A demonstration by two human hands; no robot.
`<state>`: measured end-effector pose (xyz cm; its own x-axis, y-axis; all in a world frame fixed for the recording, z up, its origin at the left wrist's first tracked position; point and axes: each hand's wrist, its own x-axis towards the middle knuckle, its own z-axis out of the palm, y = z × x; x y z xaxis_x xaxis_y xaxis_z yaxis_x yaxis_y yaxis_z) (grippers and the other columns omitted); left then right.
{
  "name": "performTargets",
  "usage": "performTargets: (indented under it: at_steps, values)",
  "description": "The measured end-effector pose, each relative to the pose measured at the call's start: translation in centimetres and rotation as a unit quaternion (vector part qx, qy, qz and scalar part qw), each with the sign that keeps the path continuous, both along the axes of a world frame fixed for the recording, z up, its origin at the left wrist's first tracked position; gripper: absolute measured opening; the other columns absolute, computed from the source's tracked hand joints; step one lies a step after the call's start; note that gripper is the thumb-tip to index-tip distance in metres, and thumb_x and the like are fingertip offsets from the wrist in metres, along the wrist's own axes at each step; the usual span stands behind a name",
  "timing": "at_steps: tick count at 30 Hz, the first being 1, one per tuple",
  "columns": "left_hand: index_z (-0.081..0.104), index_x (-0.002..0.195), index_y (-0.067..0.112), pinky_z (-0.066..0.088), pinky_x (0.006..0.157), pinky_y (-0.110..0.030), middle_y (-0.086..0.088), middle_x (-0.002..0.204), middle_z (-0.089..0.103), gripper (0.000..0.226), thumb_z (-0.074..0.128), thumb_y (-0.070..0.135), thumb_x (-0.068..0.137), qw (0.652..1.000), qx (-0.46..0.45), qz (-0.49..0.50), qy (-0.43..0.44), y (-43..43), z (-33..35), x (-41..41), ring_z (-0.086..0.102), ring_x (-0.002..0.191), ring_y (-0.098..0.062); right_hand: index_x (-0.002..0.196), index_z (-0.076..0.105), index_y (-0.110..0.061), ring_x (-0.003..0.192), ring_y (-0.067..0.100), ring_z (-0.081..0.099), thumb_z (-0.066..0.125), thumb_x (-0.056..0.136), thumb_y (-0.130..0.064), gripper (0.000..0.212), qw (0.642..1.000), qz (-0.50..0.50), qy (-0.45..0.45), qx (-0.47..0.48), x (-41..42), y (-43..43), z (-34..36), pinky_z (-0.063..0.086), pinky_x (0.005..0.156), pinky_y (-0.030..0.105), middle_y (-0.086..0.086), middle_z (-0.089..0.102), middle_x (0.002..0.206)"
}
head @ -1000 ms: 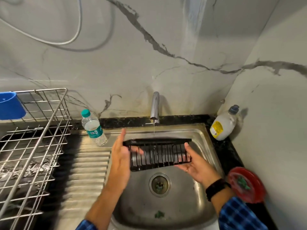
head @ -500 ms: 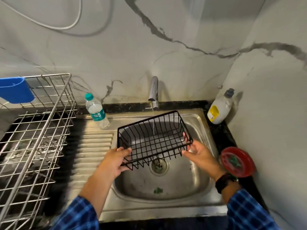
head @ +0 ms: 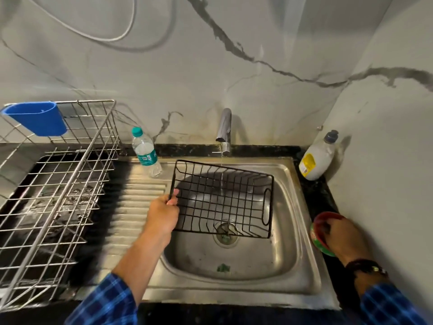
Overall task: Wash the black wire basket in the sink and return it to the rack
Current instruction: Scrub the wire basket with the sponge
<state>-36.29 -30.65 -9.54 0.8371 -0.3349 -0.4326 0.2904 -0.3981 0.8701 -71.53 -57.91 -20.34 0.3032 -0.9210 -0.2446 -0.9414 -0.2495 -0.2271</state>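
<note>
Black wire basket (head: 222, 202) over sink (head: 288, 266) under tap (head: 224, 125) trickle, left hand (head: 164, 214) alone gripping its edge. Right hand (head: 342, 238) has left it, now in red tub (head: 317, 231) on worktop (head: 314, 195), grasp unclear; soaping likely next.

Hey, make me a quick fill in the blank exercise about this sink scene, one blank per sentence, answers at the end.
The left hand grips the black wire basket under the running ____.
The right hand touches a ____ round container beside the sink.
A ____ cup hangs on the steel rack.
The water bottle stands ____ of the sink.
Answers: tap, red, blue, left.
</note>
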Motion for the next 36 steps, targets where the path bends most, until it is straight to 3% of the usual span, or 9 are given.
performTargets:
  at_steps: [2,11,17,22,24,27,31,33,36]
  values:
    - [0.066,0.105,0.010,0.050,0.080,-0.059,-0.017,0.084,0.060,0.037,0.035,-0.008,0.097,1.000,-0.012,-0.015,0.011,-0.1,-0.2,-0.5,0.055,0.068,-0.037,0.121,0.072,-0.019,0.104,0.035,0.066,0.065,0.089,-0.025,0.033,0.999,-0.033,-0.017,0.004,-0.1,0.6,0.5,0.052,0.092,0.038,0.014,0.070,0.118]
    - [0.055,0.077,0.020,0.033,0.058,-0.032,0.004,0.088,0.054,0.043,0.032,-0.013,0.093,0.995,-0.044,0.016,0.092,-0.5,-2.5,-3.1,0.045,0.070,-0.009,0.099,0.071,-0.026,0.085,0.006,0.060,0.073,0.090,-0.024,0.010,0.946,0.095,-0.300,-0.078,8.9,10.3,14.4,0.047,0.078,0.022,-0.009,0.061,0.097]
    - [0.071,0.081,0.029,0.037,0.067,-0.031,0.004,0.079,0.057,0.039,0.040,0.011,0.095,0.999,-0.022,0.007,0.043,-2.0,-2.9,-6.0,0.043,0.063,-0.010,0.108,0.061,-0.014,0.103,0.023,0.063,0.057,0.098,-0.018,0.011,0.980,0.156,-0.120,0.000,20.5,11.9,9.1,0.049,0.082,0.030,0.006,0.064,0.108]
    - [0.060,0.135,0.021,0.034,0.079,-0.021,0.010,0.116,0.060,0.042,0.037,0.004,0.103,0.999,-0.013,-0.006,0.037,-1.8,-2.3,-7.2,0.057,0.098,-0.007,0.102,0.067,-0.015,0.093,0.022,0.066,0.054,0.099,-0.015,0.013,0.963,0.236,-0.129,0.026,24.3,15.6,8.8,0.057,0.080,0.034,0.005,0.068,0.101]
    - [0.065,0.130,0.026,0.047,0.096,-0.037,-0.004,0.131,0.065,0.050,0.037,0.000,0.098,0.998,-0.014,0.000,0.058,-1.1,-3.1,-7.2,0.063,0.115,-0.029,0.100,0.066,-0.018,0.091,0.018,0.064,0.056,0.099,-0.019,0.011,0.956,0.254,-0.137,0.046,23.7,15.9,8.8,0.056,0.078,0.031,0.000,0.066,0.099]
    - [0.073,0.109,0.027,0.047,0.075,-0.041,0.006,0.120,0.070,0.056,0.034,-0.008,0.089,0.997,-0.039,0.014,0.071,0.6,-3.7,-7.5,0.065,0.090,-0.011,0.103,0.061,-0.019,0.095,0.015,0.063,0.058,0.098,-0.018,0.006,0.971,0.200,-0.125,0.022,21.1,13.6,9.8,0.050,0.077,0.023,-0.003,0.062,0.098]
    - [0.044,0.051,0.025,0.039,0.079,-0.038,0.022,0.131,0.064,0.051,0.033,-0.018,0.078,0.996,-0.064,-0.018,0.062,2.0,-3.3,-7.8,0.054,0.132,-0.014,0.113,0.059,-0.011,0.107,0.024,0.064,0.060,0.095,-0.010,0.018,0.990,0.110,-0.064,-0.065,18.1,11.7,11.6,0.050,0.084,0.029,0.007,0.066,0.112]
    - [0.052,0.058,0.023,0.038,0.076,-0.024,0.018,0.133,0.063,0.050,0.033,-0.018,0.079,0.996,-0.071,-0.024,0.050,2.0,-2.5,-8.1,0.060,0.120,-0.005,0.116,0.058,-0.011,0.107,0.023,0.065,0.060,0.094,-0.008,0.022,0.989,0.112,-0.064,-0.072,18.8,13.3,11.9,0.052,0.086,0.028,0.007,0.066,0.113]
    - [0.070,0.103,0.019,0.036,0.067,-0.026,0.005,0.125,0.069,0.049,0.037,-0.013,0.085,0.997,-0.068,-0.042,0.023,1.5,-1.8,-9.0,0.060,0.113,-0.043,0.116,0.057,-0.011,0.100,0.020,0.067,0.057,0.094,-0.004,0.023,0.976,0.177,-0.118,-0.041,21.7,17.6,11.3,0.058,0.084,0.029,0.006,0.066,0.108]
